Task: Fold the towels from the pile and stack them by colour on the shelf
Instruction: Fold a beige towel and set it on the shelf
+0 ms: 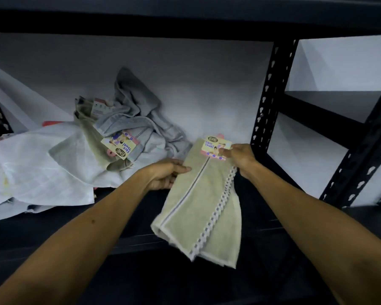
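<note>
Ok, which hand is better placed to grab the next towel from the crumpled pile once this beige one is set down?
Left, probably. The left hand grips the beige face towel's edge right beside the crumpled pile of grey and white towels; the right hand holds the labelled corner on the far side.

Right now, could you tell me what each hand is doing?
Left hand: grips the left top edge of the beige towel.
Right hand: pinches the same towel's right top corner.

two hands, two labels, five towels (one held, four piled).
</note>
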A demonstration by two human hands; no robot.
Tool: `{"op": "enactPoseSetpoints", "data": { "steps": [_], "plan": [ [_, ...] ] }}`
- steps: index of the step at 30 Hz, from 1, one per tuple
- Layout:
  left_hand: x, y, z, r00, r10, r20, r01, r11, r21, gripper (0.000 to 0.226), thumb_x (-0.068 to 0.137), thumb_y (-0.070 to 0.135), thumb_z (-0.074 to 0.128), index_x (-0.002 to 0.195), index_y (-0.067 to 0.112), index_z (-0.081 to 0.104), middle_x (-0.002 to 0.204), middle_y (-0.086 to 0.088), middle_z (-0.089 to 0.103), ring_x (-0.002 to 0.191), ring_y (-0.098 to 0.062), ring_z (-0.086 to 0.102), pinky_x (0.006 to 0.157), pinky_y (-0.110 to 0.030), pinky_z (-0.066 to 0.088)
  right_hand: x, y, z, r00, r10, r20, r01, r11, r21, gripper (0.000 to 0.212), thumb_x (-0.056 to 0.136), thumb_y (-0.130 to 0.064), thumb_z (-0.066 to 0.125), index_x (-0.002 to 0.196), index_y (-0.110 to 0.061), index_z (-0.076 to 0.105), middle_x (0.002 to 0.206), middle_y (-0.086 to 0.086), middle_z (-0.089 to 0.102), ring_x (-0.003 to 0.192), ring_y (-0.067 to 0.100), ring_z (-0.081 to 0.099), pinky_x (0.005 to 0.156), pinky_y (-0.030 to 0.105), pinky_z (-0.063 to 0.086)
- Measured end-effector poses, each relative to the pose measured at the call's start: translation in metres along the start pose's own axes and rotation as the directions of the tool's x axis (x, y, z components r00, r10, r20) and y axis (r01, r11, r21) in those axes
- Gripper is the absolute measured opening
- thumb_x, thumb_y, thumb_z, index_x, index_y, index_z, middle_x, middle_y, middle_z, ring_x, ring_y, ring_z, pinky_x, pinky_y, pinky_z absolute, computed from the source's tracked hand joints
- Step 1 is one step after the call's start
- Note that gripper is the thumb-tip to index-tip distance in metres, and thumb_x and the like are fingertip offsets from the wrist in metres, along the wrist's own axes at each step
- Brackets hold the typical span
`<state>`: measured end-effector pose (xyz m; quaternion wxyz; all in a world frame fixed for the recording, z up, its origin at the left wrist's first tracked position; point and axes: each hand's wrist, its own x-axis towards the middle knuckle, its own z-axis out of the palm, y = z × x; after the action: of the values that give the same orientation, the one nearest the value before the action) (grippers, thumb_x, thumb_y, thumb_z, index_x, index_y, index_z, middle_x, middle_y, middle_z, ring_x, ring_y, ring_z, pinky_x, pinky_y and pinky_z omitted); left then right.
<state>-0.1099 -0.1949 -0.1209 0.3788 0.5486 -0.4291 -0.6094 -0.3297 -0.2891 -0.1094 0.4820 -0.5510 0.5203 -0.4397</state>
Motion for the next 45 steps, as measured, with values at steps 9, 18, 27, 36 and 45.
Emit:
{"op": "enactPoseSetpoints", "data": {
  "steps": [9,18,27,36,45],
  "plan": [
    [0.019,0.033,-0.014,0.969,0.146,-0.198,0.039,0.704,0.709,0.043,0.084,0.016,0.071,0.123,0.008,0.055,0.108,-0.012,0.066,0.091,-0.024,0.066,0.071,-0.034,0.056,0.009,0.03,-0.065,0.909,0.026,-0.416,-0.214,0.885,-0.413,0.038,0.081,-0.037,0.076,0.097,-0.005,0.062,0.1,0.012,0.069,0.086,0.03,0.067,0.074,0.037,0.056],
    [0.007,0.009,0.0,0.688,0.716,0.12,-0.175,0.003,0.985,0.035,0.084,0.03,0.063,0.116,0.018,0.065,0.116,-0.009,0.067,0.108,-0.03,0.06,0.083,-0.04,0.051,-0.029,0.01,-0.075,0.935,-0.354,0.0,0.075,0.2,-0.977,0.055,0.085,-0.05,0.064,0.125,-0.013,0.055,0.119,0.011,0.061,0.109,0.032,0.056,0.085,0.04,0.046],
    [-0.009,-0.018,0.001,0.786,0.51,0.349,-0.329,-0.133,0.935,0.036,0.092,0.041,0.055,0.125,0.026,0.061,0.123,0.007,0.065,0.111,-0.018,0.06,0.089,-0.036,0.05,-0.023,0.014,-0.086,0.707,-0.109,0.699,0.705,0.19,-0.684,0.025,0.094,-0.032,0.059,0.118,-0.03,0.066,0.115,-0.01,0.068,0.107,0.01,0.06,0.096,0.035,0.047],
    [-0.012,-0.009,-0.017,0.87,0.433,0.238,-0.38,0.278,0.882,0.049,0.084,0.035,0.071,0.129,0.029,0.052,0.123,0.015,0.059,0.11,-0.003,0.055,0.096,-0.023,0.044,-0.012,0.02,-0.097,0.765,-0.314,0.563,0.643,0.434,-0.632,0.014,0.094,-0.016,0.059,0.1,-0.024,0.069,0.077,-0.001,0.068,0.069,0.018,0.063,0.068,0.043,0.053],
    [-0.026,-0.018,-0.024,0.772,0.633,0.065,-0.4,0.403,0.823,0.016,0.084,0.019,0.074,0.097,0.028,0.07,0.09,0.01,0.073,0.088,-0.005,0.068,0.084,-0.034,0.055,-0.021,0.01,-0.098,0.751,-0.103,0.652,0.658,0.03,-0.753,0.021,0.079,-0.003,0.051,0.082,-0.024,0.054,0.085,-0.007,0.059,0.082,0.02,0.056,0.065,0.035,0.044]
  ]
}}
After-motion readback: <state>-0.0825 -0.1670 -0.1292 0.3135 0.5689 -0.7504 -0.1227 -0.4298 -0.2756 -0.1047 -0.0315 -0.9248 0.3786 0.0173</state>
